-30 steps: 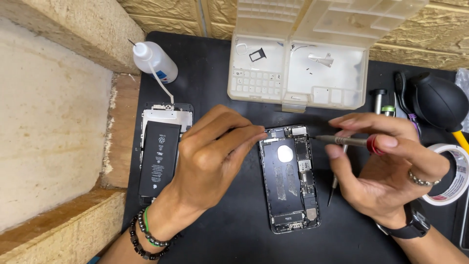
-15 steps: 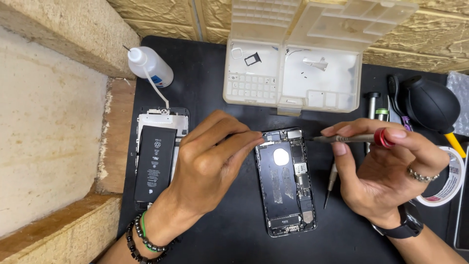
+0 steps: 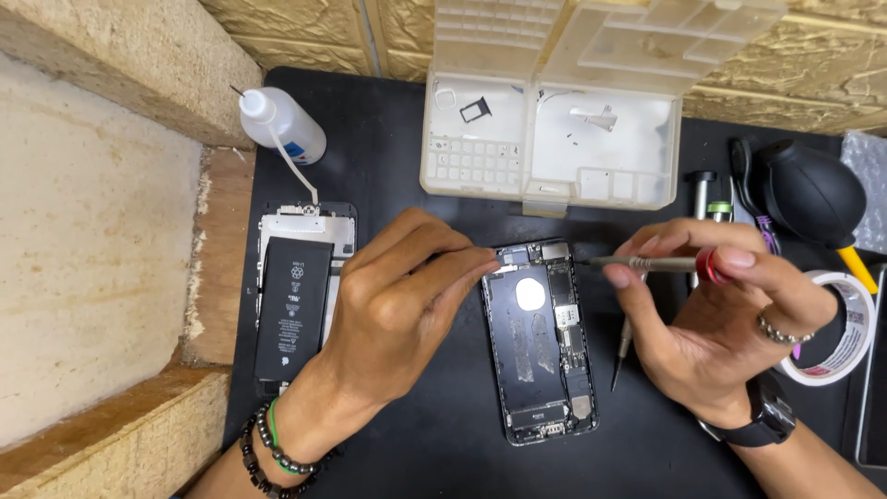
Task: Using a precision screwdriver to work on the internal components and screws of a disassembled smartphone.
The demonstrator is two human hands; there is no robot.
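A: Opened phone at the middle of the black mat, back shell up, boards and connectors bared, a pale round patch near the top.

B: Left hand?

A: Curled over the phone's upper left corner, thumb and forefinger pinched on something small and pale at the shell's edge. Too small to tell what. Bead bracelets on that wrist.

B: And the right hand?

A: Closed around a screwdriver with a red cap, held level, tip at the phone's top right edge. A second, thin driver below the fingers; in the hand or on the mat, cannot tell. Ring on one finger, dark watch on the wrist.

B: Containers?

A: Clear parts box just behind the phone, lid thrown back against the wall. Left tray: a small dark frame, like a card tray, above a grid of little cells. Right tray: a small metal bracket and a few specks, perhaps screws. Small cells along the front, contents unclear.

B: Further out?

A: Squeeze bottle with a needle tip at the far left, on its side. Below it, a screen panel face down with a black battery on top. At the right, a black air blower, two upright tool handles, a tape roll beside the right wrist.
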